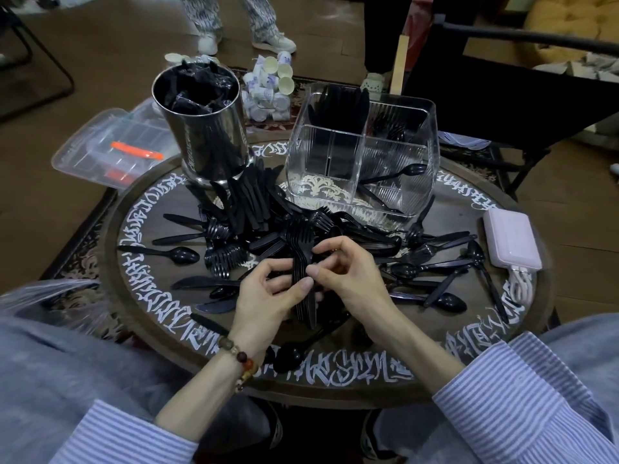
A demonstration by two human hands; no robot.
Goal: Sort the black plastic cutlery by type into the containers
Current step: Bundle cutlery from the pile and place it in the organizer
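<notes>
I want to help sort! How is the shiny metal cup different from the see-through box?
The metal cup is round, shiny and opaque; the see-through box is squarish and clear. The metal cup is one open space; the see-through box has dividers. The metal cup looks packed full; the see-through box holds only some cutlery. Both stand upright on the table, holding black cutlery.

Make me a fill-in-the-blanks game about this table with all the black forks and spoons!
1. Both hands, left hand and right hand, hold a stack of black ____.
2. The shiny container is made of ____.
3. The table has a ____ shape.
4. A spoon lies in the ____ plastic box.

Missing words: forks; metal; round; clear
</notes>
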